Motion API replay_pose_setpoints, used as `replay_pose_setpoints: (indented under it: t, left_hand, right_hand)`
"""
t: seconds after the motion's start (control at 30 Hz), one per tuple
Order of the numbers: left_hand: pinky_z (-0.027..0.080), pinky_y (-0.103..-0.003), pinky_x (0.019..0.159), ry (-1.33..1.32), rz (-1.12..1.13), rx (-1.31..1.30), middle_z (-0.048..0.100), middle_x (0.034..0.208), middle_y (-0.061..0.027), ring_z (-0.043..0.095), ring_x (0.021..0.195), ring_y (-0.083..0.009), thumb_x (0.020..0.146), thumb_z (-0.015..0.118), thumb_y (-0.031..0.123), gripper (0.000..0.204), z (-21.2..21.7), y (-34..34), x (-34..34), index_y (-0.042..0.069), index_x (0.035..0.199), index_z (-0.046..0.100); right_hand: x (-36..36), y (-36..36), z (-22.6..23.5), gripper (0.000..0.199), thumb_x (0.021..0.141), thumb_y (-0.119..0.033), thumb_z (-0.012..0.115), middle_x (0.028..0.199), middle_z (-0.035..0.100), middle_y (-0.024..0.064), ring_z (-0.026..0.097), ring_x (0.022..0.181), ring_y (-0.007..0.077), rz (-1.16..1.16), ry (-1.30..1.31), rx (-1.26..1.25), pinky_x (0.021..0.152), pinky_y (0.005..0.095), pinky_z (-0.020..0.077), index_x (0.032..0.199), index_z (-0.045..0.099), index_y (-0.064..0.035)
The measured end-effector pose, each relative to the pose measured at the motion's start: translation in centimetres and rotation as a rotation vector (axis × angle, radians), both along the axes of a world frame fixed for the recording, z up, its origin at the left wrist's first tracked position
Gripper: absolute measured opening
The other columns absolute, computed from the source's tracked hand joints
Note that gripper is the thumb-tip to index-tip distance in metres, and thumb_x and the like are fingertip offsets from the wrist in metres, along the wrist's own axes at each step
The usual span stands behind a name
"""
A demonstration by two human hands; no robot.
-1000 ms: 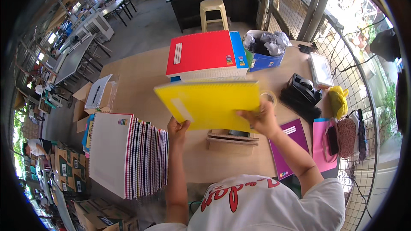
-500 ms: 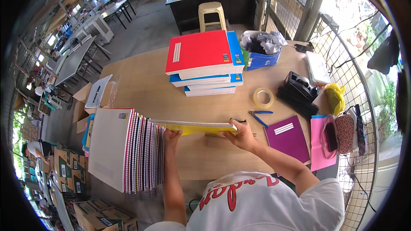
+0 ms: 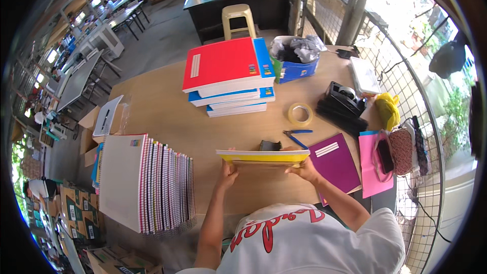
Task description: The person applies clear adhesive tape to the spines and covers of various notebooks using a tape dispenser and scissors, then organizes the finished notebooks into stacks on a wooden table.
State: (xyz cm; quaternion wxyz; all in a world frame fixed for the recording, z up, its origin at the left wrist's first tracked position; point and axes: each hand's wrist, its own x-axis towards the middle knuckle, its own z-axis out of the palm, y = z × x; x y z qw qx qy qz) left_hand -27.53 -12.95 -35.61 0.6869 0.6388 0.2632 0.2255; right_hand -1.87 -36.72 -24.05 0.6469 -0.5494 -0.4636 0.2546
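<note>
A yellow-covered notebook (image 3: pixel 264 158) is held between my two hands above the near part of the table, its long edge facing up. My left hand (image 3: pixel 229 173) grips its left end, and my right hand (image 3: pixel 305 169) grips the right end. Just beyond it a small dark object (image 3: pixel 270 145) shows, partly hidden. On my left stands a thick row of spiral notebooks (image 3: pixel 122 182) with a pale cover in front. To the right lies a purple notebook (image 3: pixel 336 162), close to blue-handled pliers (image 3: pixel 297 137).
Ahead rises a pile of red and blue notebooks (image 3: pixel 223 66) beside a blue box (image 3: pixel 299 70) stuffed with plastic. A tape roll (image 3: pixel 300 114), a black tape dispenser (image 3: pixel 346 99), a yellow bundle (image 3: pixel 388 111) and a pink folder (image 3: pixel 374 165) sit right, near a wire-mesh fence (image 3: pixel 406 81).
The yellow notebook has moved right, away from the row of spiral notebooks, and both hands have moved right with it. The whole view has shifted slightly.
</note>
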Motion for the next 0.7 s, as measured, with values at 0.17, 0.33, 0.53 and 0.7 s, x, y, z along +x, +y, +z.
replay_pose_setpoints:
  t: [0.17, 0.33, 0.53, 0.7]
  left_hand:
    - [0.01, -0.057, 0.12, 0.169, 0.371, 1.071, 0.027, 0.154, -0.025, 0.021, 0.148, -0.0365, 0.087, 0.071, 0.022, 0.082, 15.0, -9.2, 5.6, 0.004, 0.153, 0.026]
    - [0.013, -0.059, 0.119, 0.25, 0.025, 1.542, 0.059, 0.122, -0.0087, 0.052, 0.124, -0.0255, 0.086, 0.072, 0.034, 0.054, 21.2, -13.3, 11.6, 0.008, 0.132, 0.06]
    - [0.035, -0.048, 0.1, 0.145, -0.037, 1.294, 0.061, 0.094, -0.0002, 0.058, 0.091, -0.0205, 0.083, 0.073, 0.039, 0.035, 22.0, -14.5, 14.7, 0.014, 0.105, 0.064]
    - [0.037, -0.041, 0.082, 0.171, 0.129, 1.408, 0.062, 0.088, -0.003, 0.057, 0.083, -0.0224, 0.082, 0.072, 0.036, 0.036, 21.6, -14.3, 16.1, 0.013, 0.108, 0.062]
  right_hand:
    - [1.0, -1.3, -7.2, 0.049, 0.08, -0.001, 0.082, 0.117, 0.069, 0.006, 0.063, 0.109, 0.0158, -0.051, 0.172, -0.256, 0.095, 0.0339, 0.0518, 0.124, 0.061, -0.0021]
    - [3.0, -0.4, -1.2, 0.051, 0.078, -0.009, 0.083, 0.118, 0.069, 0.0109, 0.064, 0.109, 0.019, 0.181, -0.157, -0.194, 0.093, 0.0338, 0.0535, 0.124, 0.063, -0.0016]
    - [18.3, -5.3, -3.5, 0.01, 0.074, -0.009, 0.071, 0.103, 0.056, 0.0088, 0.055, 0.102, 0.0324, -0.91, -0.886, -0.782, 0.078, 0.0499, 0.0474, 0.084, 0.069, -0.0082]
    - [19.6, -5.4, -4.6, 0.015, 0.078, -0.02, 0.069, 0.104, 0.053, 0.0107, 0.053, 0.102, 0.0296, -0.773, -1.168, -0.783, 0.078, 0.0469, 0.0432, 0.089, 0.069, -0.0089]
